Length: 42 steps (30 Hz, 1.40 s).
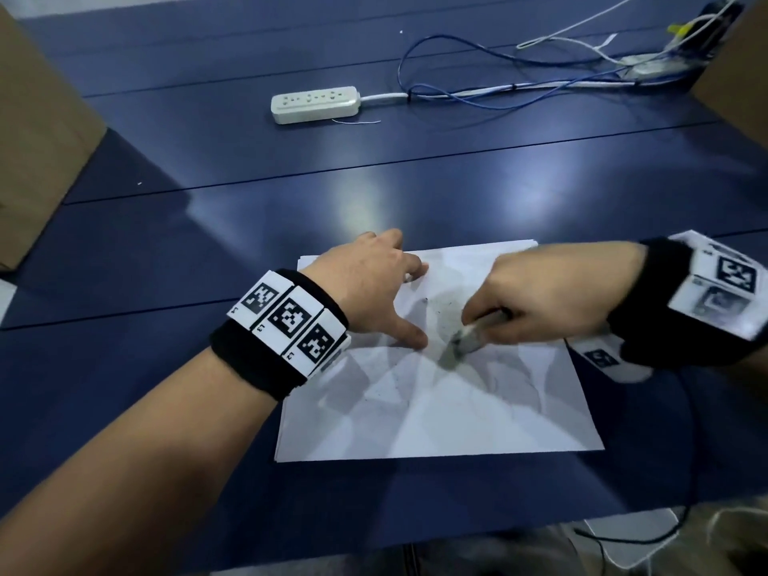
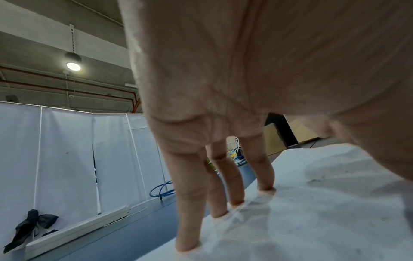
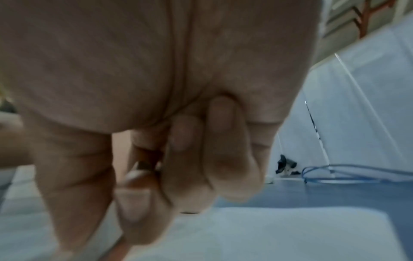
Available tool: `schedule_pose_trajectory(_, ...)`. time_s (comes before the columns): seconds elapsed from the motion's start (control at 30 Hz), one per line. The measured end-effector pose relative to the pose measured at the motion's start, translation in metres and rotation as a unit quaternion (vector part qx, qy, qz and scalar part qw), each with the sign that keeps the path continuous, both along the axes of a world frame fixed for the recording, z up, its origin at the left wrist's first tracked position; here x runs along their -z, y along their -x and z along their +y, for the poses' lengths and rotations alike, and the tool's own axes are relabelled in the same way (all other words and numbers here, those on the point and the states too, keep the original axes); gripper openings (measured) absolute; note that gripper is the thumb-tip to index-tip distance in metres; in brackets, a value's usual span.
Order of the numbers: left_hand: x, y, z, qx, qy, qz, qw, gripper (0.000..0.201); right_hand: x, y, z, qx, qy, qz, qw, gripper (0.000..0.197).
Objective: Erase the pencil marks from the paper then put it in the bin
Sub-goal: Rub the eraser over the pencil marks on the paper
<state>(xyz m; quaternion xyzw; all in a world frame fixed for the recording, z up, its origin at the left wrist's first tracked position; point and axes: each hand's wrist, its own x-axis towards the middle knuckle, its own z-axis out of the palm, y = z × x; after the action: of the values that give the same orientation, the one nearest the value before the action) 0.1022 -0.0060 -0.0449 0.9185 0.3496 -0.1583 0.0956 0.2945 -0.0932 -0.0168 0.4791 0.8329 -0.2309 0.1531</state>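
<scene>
A dark blue bench (image 1: 415,189) filled the head view, seams running across it, glare pooled near the middle. White partition screens (image 2: 67,159) stood behind under a ceiling lamp (image 2: 73,66). Cardboard boxes (image 1: 37,147) flanked the far corners. A white power strip (image 1: 315,104) lay well back, blue cables (image 1: 478,91) looping off to its right. Centre bench lay the paper (image 1: 436,409), white, creased, grey smudges and specks around its middle. The left hand (image 1: 374,293) pinned it, fingers (image 2: 225,178) straight and spread, tips on the sheet's far left part. The right hand (image 1: 552,301) was curled, its grip clamped on the eraser (image 1: 467,338), whose blurred, grimy tip met the smudged patch.
</scene>
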Motion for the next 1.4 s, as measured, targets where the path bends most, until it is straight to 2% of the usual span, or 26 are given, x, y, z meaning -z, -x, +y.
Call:
schedule_pose_trajectory(0.1,0.000,0.000,-0.001,0.003,0.000,-0.002,1.000,0.086,0.005,-0.009,0.034,0.065,-0.121,-0.083,0.987,0.043)
schedule_pose_trajectory(0.2,0.000,0.001,-0.001,0.002,-0.003,-0.004,1.000,0.084,0.008,-0.017,0.046,0.086,-0.162,-0.094,0.978,0.040)
schedule_pose_trajectory(0.3,0.000,0.000,-0.001,0.001,-0.003,-0.002,1.000,0.090,0.003,-0.012,0.017,0.039,-0.071,-0.045,0.996,0.028)
schedule_pose_trajectory(0.37,0.000,0.000,-0.001,0.003,-0.006,0.001,1.000,0.092,0.000,-0.005,-0.001,0.019,0.021,0.005,1.000,0.034)
schedule_pose_trajectory(0.43,0.000,-0.001,-0.001,0.003,-0.004,0.003,1.000,0.091,0.002,-0.005,0.005,0.042,-0.014,-0.007,0.999,0.042)
schedule_pose_trajectory(0.53,-0.001,-0.001,-0.001,-0.003,0.000,0.000,1.000,0.082,0.007,-0.014,0.035,0.096,-0.128,-0.076,0.984,0.031)
schedule_pose_trajectory(0.6,-0.002,-0.001,-0.001,-0.005,0.001,-0.002,1.000,0.080,0.008,-0.017,0.040,0.102,-0.143,-0.084,0.981,0.026)
schedule_pose_trajectory(0.67,-0.002,-0.001,0.000,-0.003,-0.003,0.000,1.000,0.085,0.007,-0.012,0.026,0.072,-0.118,-0.073,0.988,0.026)
schedule_pose_trajectory(0.77,-0.001,-0.001,0.000,0.000,-0.002,0.002,1.000,0.094,0.003,-0.002,-0.002,0.026,-0.016,-0.006,1.000,0.038)
schedule_pose_trajectory(0.8,-0.001,-0.001,0.000,0.000,0.000,0.001,1.000,0.094,0.002,0.000,-0.002,0.027,-0.023,-0.013,0.999,0.040)
schedule_pose_trajectory(0.9,-0.003,-0.001,-0.001,0.002,0.006,0.006,1.000,0.088,0.006,-0.009,0.029,0.082,-0.123,-0.081,0.986,0.039)
schedule_pose_trajectory(0.97,-0.003,-0.001,-0.001,0.000,0.008,0.006,1.000,0.089,0.006,-0.017,0.040,0.100,-0.136,-0.081,0.982,0.046)
schedule_pose_trajectory(1.0,-0.003,-0.002,-0.001,0.003,0.008,0.006,1.000,0.090,0.006,-0.017,0.036,0.090,-0.132,-0.080,0.984,0.043)
schedule_pose_trajectory(1.07,-0.004,-0.003,-0.002,0.008,0.008,0.012,1.000,0.093,0.003,-0.012,0.020,0.039,-0.081,-0.053,0.995,0.034)
schedule_pose_trajectory(1.13,-0.005,-0.004,-0.002,0.009,0.010,0.016,1.000,0.094,-0.001,-0.005,0.003,0.014,0.010,-0.016,1.000,0.048)
schedule_pose_trajectory(1.17,-0.006,-0.004,-0.002,0.006,0.012,0.015,1.000,0.094,-0.002,-0.002,0.003,0.017,0.020,-0.020,0.999,0.053)
schedule_pose_trajectory(1.3,-0.008,-0.006,-0.002,0.000,0.021,0.015,1.000,0.088,0.004,-0.014,0.044,0.083,-0.153,-0.109,0.979,0.030)
schedule_pose_trajectory(1.4,-0.008,-0.006,-0.002,-0.003,0.019,0.016,1.000,0.090,0.008,-0.018,0.040,0.084,-0.151,-0.097,0.980,0.025)
